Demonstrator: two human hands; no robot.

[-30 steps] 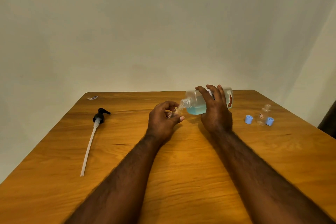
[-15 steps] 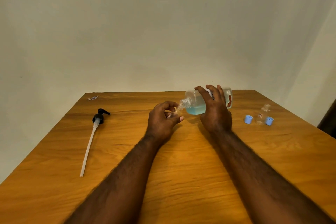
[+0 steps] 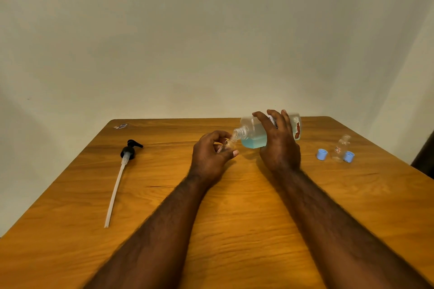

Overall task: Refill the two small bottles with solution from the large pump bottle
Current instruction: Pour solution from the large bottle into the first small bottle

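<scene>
My right hand (image 3: 279, 145) grips the large clear bottle (image 3: 252, 132), tipped on its side with its open threaded neck pointing left and blue solution pooled low inside. My left hand (image 3: 209, 155) holds a small clear bottle (image 3: 226, 145), mostly hidden by my fingers, right under that neck. The second small clear bottle (image 3: 340, 148) stands uncapped at the right of the wooden table (image 3: 234, 218), between two light blue caps (image 3: 321, 154) (image 3: 349, 156).
The black pump head with its long white tube (image 3: 118, 178) lies on the table's left side. A small wrapper or label scrap (image 3: 121, 126) sits at the far left corner. A dark object (image 3: 426, 159) stands beyond the right edge.
</scene>
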